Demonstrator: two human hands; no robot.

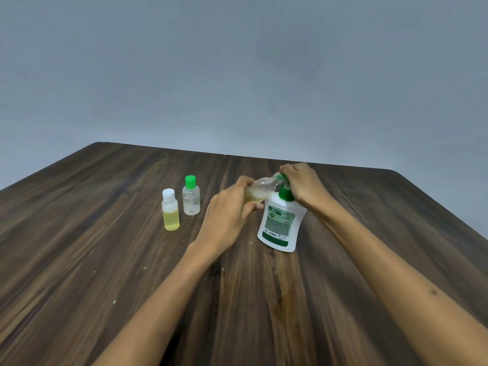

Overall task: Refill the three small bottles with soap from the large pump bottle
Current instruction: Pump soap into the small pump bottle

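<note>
Head view: left hand [229, 215] gripping tilted clear small bottle [260, 188] at white pump bottle [281, 223], right hand [301, 183] pressing pump; white-capped bottle [170, 210] half-filled, green-capped bottle [191, 196] remaining nearly empty.

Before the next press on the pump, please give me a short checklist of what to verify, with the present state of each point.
1. Small bottle held firmly: ok, the left hand grips its lower part and holds it tilted.
2. Its mouth at the pump nozzle: cannot tell, the right hand covers that spot.
3. Right hand on the pump head: ok, it rests on top of the large pump bottle.
4. Large pump bottle upright on the table: ok.
5. Room left in the held bottle: ok, yellow soap sits only near its bottom.
6. Other bottles out of the way: ok, the white-capped bottle and green-capped bottle stand capped to the left.
</note>
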